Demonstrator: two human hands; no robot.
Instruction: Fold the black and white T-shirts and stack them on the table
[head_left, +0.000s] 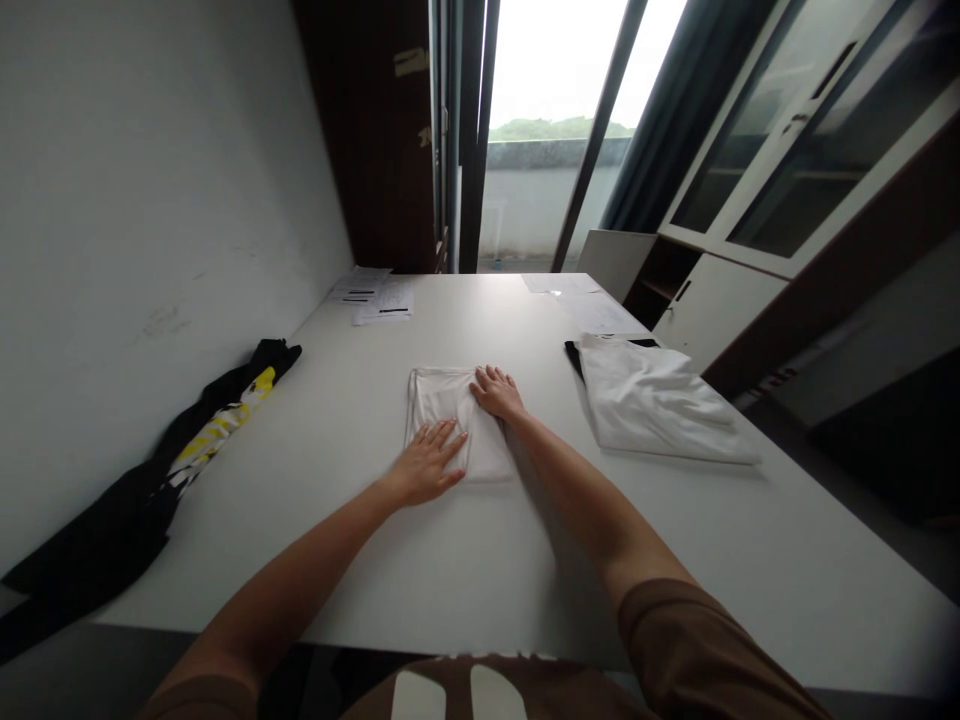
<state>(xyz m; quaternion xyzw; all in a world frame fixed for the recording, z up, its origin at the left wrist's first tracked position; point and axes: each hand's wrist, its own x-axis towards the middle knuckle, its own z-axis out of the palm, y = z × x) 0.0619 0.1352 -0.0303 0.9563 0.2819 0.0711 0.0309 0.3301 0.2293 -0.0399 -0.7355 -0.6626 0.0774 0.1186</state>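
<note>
The person's left hand and right hand rest flat, gripping nothing, on the white cloth beneath, apparently smoothing it; the next move likely wants even pressure.

Left hand: palm down, splayed
Right hand: palm down, farther forward
Left forearm: slanting inward
Right forearm: slanting inward

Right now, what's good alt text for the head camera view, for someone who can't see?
Left hand and right hand rest flat on a folded white cloth on a white table; black clothing lies at left, white fabric at right.
</note>
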